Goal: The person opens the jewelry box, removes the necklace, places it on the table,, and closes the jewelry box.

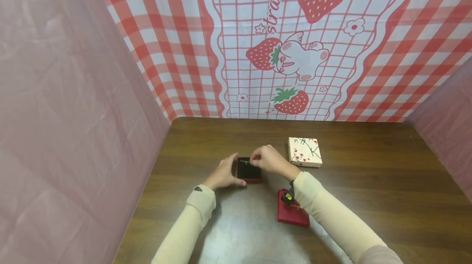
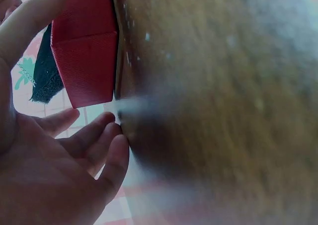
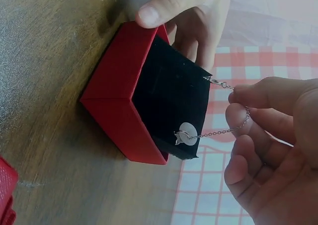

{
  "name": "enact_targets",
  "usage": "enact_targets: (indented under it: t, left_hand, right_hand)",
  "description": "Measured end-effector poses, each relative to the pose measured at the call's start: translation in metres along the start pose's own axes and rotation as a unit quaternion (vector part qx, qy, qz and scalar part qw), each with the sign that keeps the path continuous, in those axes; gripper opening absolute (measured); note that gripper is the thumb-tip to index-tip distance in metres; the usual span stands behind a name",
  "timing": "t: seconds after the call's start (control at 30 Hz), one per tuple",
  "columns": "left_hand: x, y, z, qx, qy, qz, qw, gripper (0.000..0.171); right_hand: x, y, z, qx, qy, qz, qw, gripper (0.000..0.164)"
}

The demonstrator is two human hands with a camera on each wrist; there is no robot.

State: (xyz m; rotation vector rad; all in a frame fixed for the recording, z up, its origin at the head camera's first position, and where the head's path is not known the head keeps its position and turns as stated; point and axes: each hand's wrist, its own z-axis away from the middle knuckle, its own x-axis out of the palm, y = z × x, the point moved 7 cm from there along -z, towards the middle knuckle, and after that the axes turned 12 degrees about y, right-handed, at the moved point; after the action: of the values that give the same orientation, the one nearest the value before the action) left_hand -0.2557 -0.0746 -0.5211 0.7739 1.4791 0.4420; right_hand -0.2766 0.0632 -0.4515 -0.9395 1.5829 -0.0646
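A small red jewelry box [image 1: 253, 181] stands without a cover on the table. Its black cushion [image 3: 169, 86] sits tilted, one edge raised above the rim. My left hand [image 1: 223, 174] grips the box, thumb on the near wall and fingers around the left side; in the left wrist view the fingers [image 2: 94, 140] reach past a corner. Above the cushion, my right hand [image 1: 271, 159] pinches a thin silver chain [image 3: 218, 133] between thumb and forefinger. A small silver charm [image 3: 182, 137] on the chain lies over a white disc [image 3: 191, 130] at the cushion.
A flat red box or lid [image 1: 293, 216] lies beneath the right forearm, partly covered by it. Farther back on the right is a cream box [image 1: 305, 152] with a floral print. A checked strawberry cloth [image 1: 287, 59] hangs behind the wooden table [image 1: 368, 182].
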Motion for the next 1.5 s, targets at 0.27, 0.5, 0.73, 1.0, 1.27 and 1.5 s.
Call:
enact_targets:
  t: [0.27,0.5,0.73,1.0,1.27,1.5]
  left_hand:
    - [-0.01,-0.006,0.002,-0.035,0.047,0.038,0.9975,0.076]
    - [-0.014,-0.007,0.0,-0.036,0.081,0.036,0.9955,0.056]
    - [-0.011,-0.009,-0.003,-0.038,0.084,0.04,0.9949,0.051]
    - [-0.009,-0.009,-0.004,-0.038,0.084,0.038,0.995,0.042]
    - [-0.009,-0.01,-0.004,-0.044,0.087,0.035,0.9946,0.033]
    - [-0.012,-0.007,-0.005,-0.036,0.095,0.027,0.9944,0.031]
  right_hand:
    - [0.001,0.0,-0.001,-0.001,0.01,-0.015,1.0,0.005]
    - [0.004,0.0,-0.003,0.0,0.016,-0.03,0.999,0.005]
    - [0.005,0.003,-0.002,0.003,0.013,-0.038,0.999,0.005]
    - [0.004,0.004,-0.002,0.007,0.013,-0.039,0.999,0.005]
    - [0.004,0.002,-0.002,-0.002,0.018,-0.041,0.999,0.005]
    - [0.0,0.003,-0.002,0.007,0.021,-0.038,0.999,0.006]
